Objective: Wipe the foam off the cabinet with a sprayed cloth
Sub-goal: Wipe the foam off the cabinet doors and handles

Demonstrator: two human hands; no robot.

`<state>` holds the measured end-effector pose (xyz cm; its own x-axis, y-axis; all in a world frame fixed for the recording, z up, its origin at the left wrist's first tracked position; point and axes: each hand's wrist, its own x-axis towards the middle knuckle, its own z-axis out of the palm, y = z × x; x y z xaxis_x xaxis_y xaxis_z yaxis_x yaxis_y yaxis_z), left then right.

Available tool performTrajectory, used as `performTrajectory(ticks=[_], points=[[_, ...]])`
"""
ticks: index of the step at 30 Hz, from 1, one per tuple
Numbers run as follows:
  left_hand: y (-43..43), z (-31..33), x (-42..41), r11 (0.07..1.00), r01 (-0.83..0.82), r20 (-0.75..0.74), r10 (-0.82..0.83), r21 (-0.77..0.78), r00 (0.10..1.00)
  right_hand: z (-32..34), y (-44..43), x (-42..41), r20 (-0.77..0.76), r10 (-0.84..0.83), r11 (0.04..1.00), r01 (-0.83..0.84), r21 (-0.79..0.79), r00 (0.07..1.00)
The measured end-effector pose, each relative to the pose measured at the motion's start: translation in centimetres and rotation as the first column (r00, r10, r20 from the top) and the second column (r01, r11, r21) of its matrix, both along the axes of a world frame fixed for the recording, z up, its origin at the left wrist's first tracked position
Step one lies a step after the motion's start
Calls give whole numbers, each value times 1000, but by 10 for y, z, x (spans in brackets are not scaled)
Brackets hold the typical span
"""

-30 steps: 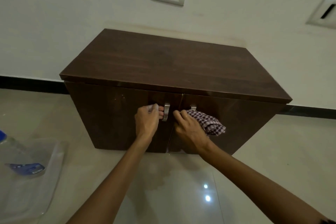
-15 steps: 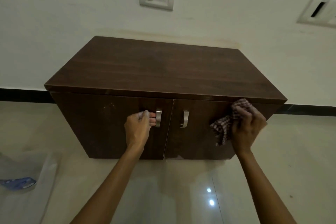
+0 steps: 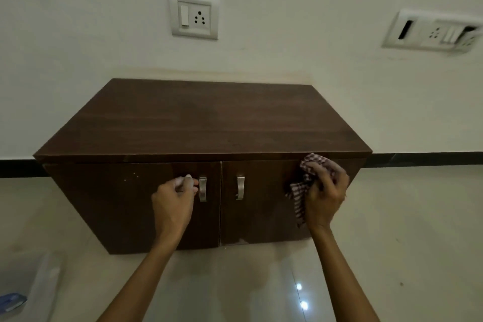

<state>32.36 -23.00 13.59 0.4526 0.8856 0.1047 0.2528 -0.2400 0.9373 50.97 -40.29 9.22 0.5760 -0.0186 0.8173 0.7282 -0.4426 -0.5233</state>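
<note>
Head view: my right hand [image 3: 325,200] has its grip clamped on a checked cloth [image 3: 304,185], pressed to the upper right door [image 3: 261,206] of the dark wooden cabinet [image 3: 203,123]. My left hand [image 3: 173,201] curls beside the left door handle [image 3: 202,189], fingertips touching it; I cannot tell if that grip holds.

floor [image 3: 392,248]: glossy tile | on it: 1 dark 2-door cabinet [image 3: 203,117] | clear plastic item [image 3: 39,282], lower left
</note>
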Motion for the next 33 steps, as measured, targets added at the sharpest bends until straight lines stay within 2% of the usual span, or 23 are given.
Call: performTrajectory(ticks=[1,2,4,7,9,11,13,15,17,19,20,23,26,28,30,31,33], points=[[-3,4,0,997,11,11,-12,78,1000,6,-2,-3,-107,-23,994,34,99,994],[-6,9,0,987,25,33,-31,159,999,14,-1,-7,-131,-31,990,48,129,991],[-9,15,2,941,33,58,-56,338,997,38,9,-14,1,19,998,-19,56,1000],[-6,18,4,851,-2,14,-6,525,1000,83,38,-22,213,92,981,-51,-190,973],[-1,17,1,843,-34,-17,51,537,999,105,62,-26,199,167,902,-68,-426,966],[3,15,-4,839,-37,-51,77,543,996,114,78,-30,104,272,749,-143,-646,957],[7,14,-8,805,-12,-91,81,593,993,113,74,-22,-19,295,640,-213,-738,955],[9,15,-10,777,20,-124,75,629,989,113,46,1,-143,187,651,-232,-722,972],[10,17,-12,775,47,-140,54,630,989,113,8,32,-229,2,738,-156,-657,973],[11,20,-12,784,54,-135,39,618,990,117,-21,56,-316,-201,794,-35,-607,927],[11,21,-12,787,54,-130,33,615,991,118,-24,59,-348,-247,807,-7,-591,904],[11,25,-12,797,54,-125,27,601,992,120,9,35,-332,-227,792,-25,-610,916],[13,28,-10,801,42,-121,38,597,992,113,63,-16,-306,-7,749,-198,-633,952],[17,30,-10,791,62,-147,35,608,989,115,82,-41,-335,184,645,-371,-668,924],[21,32,-12,765,101,-191,29,637,981,126,72,-32,-429,280,565,-509,-650,859],[23,33,-15,748,121,-219,33,652,975,128,58,-20,-450,249,570,-505,-648,858],[29,36,-21,731,131,-253,58,669,966,123,21,11,-395,31,638,-323,-699,918]])
